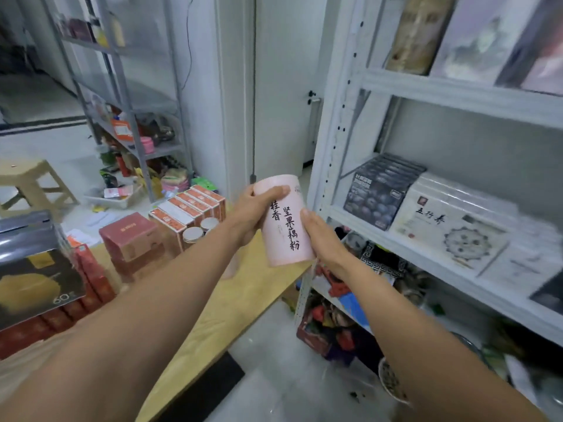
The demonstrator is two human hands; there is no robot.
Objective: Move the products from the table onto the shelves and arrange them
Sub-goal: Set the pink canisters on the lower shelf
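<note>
- The pink canister (285, 220) is in the air, clear of the table (243, 296) and just short of the white shelf rack (457, 86). It tilts slightly, with the lid end up and away from the person.
- The left hand (257, 211) wraps the upper part just below the lid, thumb across the front. The right hand (323, 239) clasps the lower right side, thumb on the printed face. Both hands are closed round it, and nothing else holds it up.
- It looks like a stiff paper or plastic tube with a smooth, matte wall. I'd guess it is light to middling in weight, with powder inside to judge from the label. It should not crush easily, though the lid could pop off if squeezed there.
- The best hold is round the body, as now, rather than by the lid. One hand at mid-height would probably do once the base is on a shelf.
- A smooth round wall can roll if laid down, so it wants standing on its flat base.
- On the middle shelf, dark boxes (377, 193) stand beside white boxes (451, 226). The bare strip at the front left corner looks narrow.
- On the table, orange-and-white cartons (182, 214), a red box (131, 236) and pale-lidded jars (193, 234) wait their turn.
</note>
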